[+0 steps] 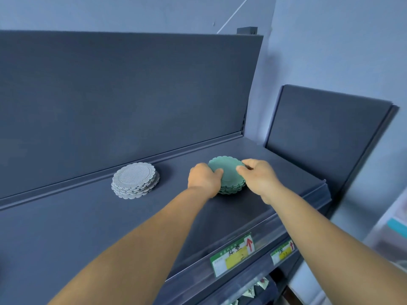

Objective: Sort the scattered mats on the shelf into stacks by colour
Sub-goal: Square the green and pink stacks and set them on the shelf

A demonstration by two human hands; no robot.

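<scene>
Head view shows our left hand and right hand cupping the green stack from either side, fingers curled round its scalloped edges, on the shelf well right of the grey stack. We judge the sorting nearly finished; we should squeeze evenly inward, aligning the rims without lifting or tilting the top mat.

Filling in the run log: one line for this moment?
both hands on green stack | left hand grips left edge | right hand pinches top mat | green stack | grey stack apart, untouched
</scene>
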